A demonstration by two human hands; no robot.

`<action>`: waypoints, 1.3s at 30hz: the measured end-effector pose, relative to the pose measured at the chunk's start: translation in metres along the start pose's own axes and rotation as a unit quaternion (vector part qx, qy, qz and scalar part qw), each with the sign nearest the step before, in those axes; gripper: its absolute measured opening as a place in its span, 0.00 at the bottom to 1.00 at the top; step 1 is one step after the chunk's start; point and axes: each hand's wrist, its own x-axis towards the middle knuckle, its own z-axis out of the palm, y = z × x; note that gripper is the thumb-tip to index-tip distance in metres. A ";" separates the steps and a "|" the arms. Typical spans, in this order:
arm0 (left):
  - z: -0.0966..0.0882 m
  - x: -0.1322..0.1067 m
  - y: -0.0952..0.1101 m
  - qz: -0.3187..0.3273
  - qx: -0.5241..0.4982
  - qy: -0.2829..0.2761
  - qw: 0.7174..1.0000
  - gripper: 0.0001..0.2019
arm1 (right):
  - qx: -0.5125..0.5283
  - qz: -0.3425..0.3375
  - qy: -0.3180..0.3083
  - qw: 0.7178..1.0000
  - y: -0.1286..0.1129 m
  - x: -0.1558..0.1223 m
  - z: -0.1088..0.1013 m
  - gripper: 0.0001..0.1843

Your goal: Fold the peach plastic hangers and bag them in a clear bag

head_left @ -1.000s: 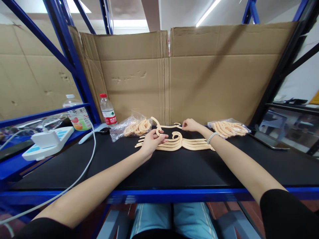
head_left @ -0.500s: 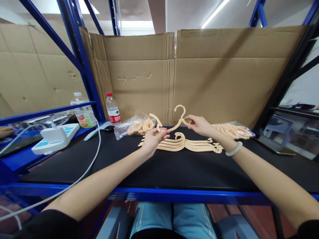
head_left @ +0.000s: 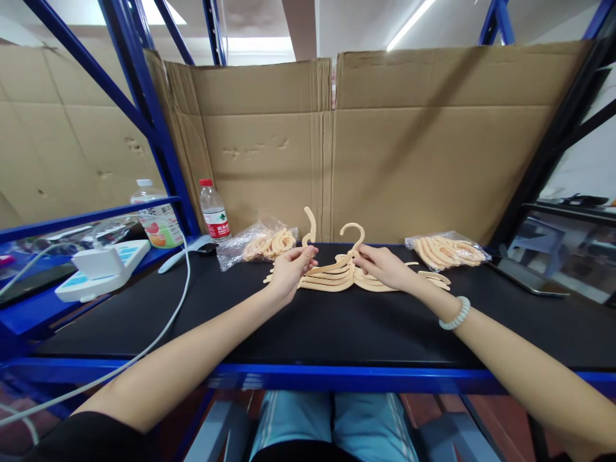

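Two hands: both above the middle of the table [head_left: 308, 333], in front of the person.
Left grip: thumb and fingers of the left hand [head_left: 290, 274] pinched together on a curved piece [head_left: 312, 226], which points upward; the fingers cover its lower end, so I cannot tell whether it is joined to the hanger.
Right grip: fingers of the right hand [head_left: 382, 264] closed on the held hanger [head_left: 362, 239] just below its hook; a pale bead bracelet [head_left: 455, 314] circles the wrist.
Held hanger: pale tan, hook upward, directly over the stacked hangers.
Stacked hangers [head_left: 334, 282]: in a row flat on the table, hooks gathered at the centre, partly hidden by both hands.
Table surface: matt black, edged at the front by a blue rail [head_left: 337, 378].
Bags: a clear left bag [head_left: 269, 244] and a clear right bag [head_left: 447, 250] near the back, each with tan parts inside.
Left corner: red-capped bottle [head_left: 215, 217] upright beside the blue frame [head_left: 163, 170]; a larger white-capped bottle [head_left: 161, 226] and a white power strip [head_left: 106, 269] further left; a white cable [head_left: 180, 301] looping down across the table.
Back wall: tall brown cardboard [head_left: 443, 141], creased, its two panels meeting near the centre.
Room: pale ceiling with a bright tube light [head_left: 410, 24]; reddish floor [head_left: 423, 417] below.
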 end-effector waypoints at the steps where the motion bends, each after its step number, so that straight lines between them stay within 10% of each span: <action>1: 0.000 0.000 0.000 -0.002 0.001 -0.003 1.000 0.12 | -0.001 0.002 0.005 1.000 0.000 0.000 0.000 0.12; 13: -0.001 -0.001 0.002 0.020 0.077 -0.074 0.994 0.11 | 0.007 0.009 0.026 1.000 0.003 -0.001 0.006 0.08; 30: 0.001 0.004 0.009 -0.025 -0.074 0.052 0.996 0.08 | 0.086 0.009 0.041 0.995 0.000 -0.003 0.003 0.22; 39: -0.004 0.006 0.007 0.002 -0.031 0.010 0.999 0.12 | 0.201 0.020 0.028 0.979 -0.002 -0.004 0.002 0.19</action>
